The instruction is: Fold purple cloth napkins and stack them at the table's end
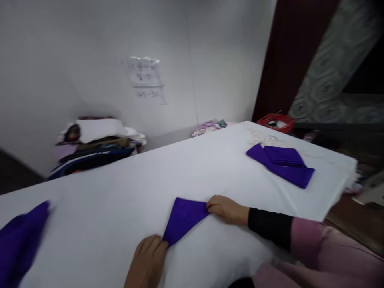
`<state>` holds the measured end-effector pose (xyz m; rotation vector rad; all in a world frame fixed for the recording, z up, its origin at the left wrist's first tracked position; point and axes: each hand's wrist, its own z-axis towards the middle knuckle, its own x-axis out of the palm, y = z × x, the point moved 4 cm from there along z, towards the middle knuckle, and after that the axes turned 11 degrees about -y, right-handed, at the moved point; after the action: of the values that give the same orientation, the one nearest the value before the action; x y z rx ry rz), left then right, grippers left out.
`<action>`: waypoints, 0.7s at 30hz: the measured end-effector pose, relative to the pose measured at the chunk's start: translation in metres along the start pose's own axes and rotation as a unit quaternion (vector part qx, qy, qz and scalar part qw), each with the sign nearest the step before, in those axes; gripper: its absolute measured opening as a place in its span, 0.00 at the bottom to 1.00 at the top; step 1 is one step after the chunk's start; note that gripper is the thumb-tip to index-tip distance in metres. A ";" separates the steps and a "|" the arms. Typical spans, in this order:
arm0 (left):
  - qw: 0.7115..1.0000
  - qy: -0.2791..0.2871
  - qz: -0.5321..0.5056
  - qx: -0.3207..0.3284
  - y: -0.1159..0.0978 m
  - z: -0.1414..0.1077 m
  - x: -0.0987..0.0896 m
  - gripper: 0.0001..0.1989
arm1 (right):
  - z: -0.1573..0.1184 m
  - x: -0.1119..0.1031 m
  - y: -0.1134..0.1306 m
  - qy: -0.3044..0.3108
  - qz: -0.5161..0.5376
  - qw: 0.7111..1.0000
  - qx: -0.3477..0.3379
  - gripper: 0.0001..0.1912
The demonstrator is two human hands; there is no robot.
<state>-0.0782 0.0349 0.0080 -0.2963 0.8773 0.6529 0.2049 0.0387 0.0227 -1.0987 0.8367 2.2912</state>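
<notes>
A small purple fabric piece (185,218), roughly triangular, lies on the white-covered table (144,184) in front of me. My left hand (150,254) pinches its lower left corner, fingers closed on the cloth. At its right corner, the fingers of my right hand (226,209) are closed on the edge. The cloth looks flat between both hands. More purple fabric (21,240) lies at the left edge of the view, cut off by the frame. Several folded purple pieces (282,162) rest on the table at the right.
Beyond the table's far edge, a stack of folded clothes (99,140) stands against the wall. A red basket (277,122) with small items is at the far right corner, near a lilac cloth bundle (207,127). Handwritten paper sheets (146,76) hang on the wall.
</notes>
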 end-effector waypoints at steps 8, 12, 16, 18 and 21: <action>0.995 0.068 0.010 -0.077 -0.022 0.016 -0.013 0.07 | 0.034 -0.021 0.026 -0.036 0.044 0.997 0.051 0.14; 0.993 0.079 0.011 -0.086 -0.023 0.014 -0.011 0.07 | 0.062 0.006 0.045 0.003 0.047 0.999 0.008 0.21; 0.992 0.078 0.004 -0.101 -0.024 0.014 -0.013 0.08 | 0.067 0.051 0.049 0.112 0.029 0.993 0.009 0.35; 0.989 0.079 -0.015 -0.122 -0.023 0.014 -0.014 0.08 | 0.064 0.064 0.046 0.129 0.019 0.991 0.016 0.37; 0.980 0.082 -0.072 -0.168 -0.018 0.012 -0.017 0.08 | 0.059 0.070 0.044 0.131 0.012 0.991 0.016 0.38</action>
<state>-0.0666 0.0202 0.0285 -0.7195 0.8921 0.6459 0.1058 0.0585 0.0095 -1.4017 0.9853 2.1740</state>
